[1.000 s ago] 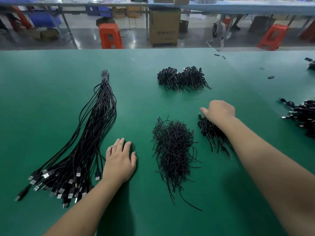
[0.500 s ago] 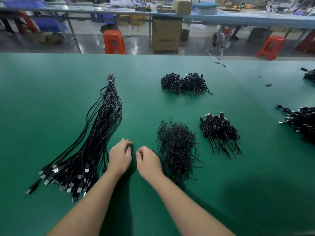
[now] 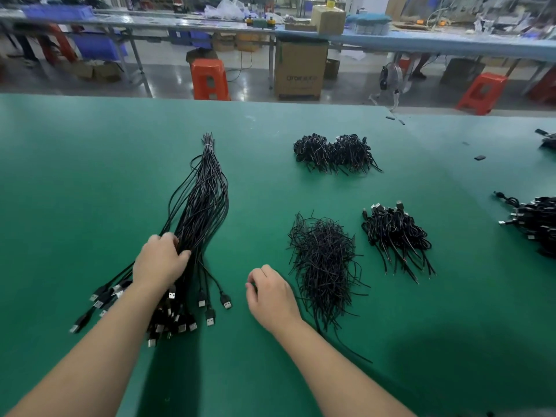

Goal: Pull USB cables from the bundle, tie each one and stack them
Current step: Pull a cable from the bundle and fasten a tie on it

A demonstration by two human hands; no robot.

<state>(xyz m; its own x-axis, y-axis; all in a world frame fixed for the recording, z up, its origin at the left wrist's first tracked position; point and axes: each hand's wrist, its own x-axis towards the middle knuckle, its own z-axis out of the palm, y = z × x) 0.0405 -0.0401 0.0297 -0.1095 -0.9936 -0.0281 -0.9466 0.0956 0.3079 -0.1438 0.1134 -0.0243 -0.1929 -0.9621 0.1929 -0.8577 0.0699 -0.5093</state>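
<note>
Now left hand (image 3: 161, 261) lower left of centre, fingers curled over the bundle (image 3: 201, 212) on the desk (image 3: 75, 176), likely pinning it for a pull. Right hand (image 3: 270, 293) beside, fingers loosely curled, empty. Tied stack (image 3: 397, 236) centre right.

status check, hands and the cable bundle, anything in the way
Left hand gripping long black USB cable bundle mid-length. Right hand loosely curled, empty, beside the plugs. Nothing blocking; pile of short black tie wires right of it.

The print on the cardboard box (image 3: 301, 70) is too blurred to read.
</note>
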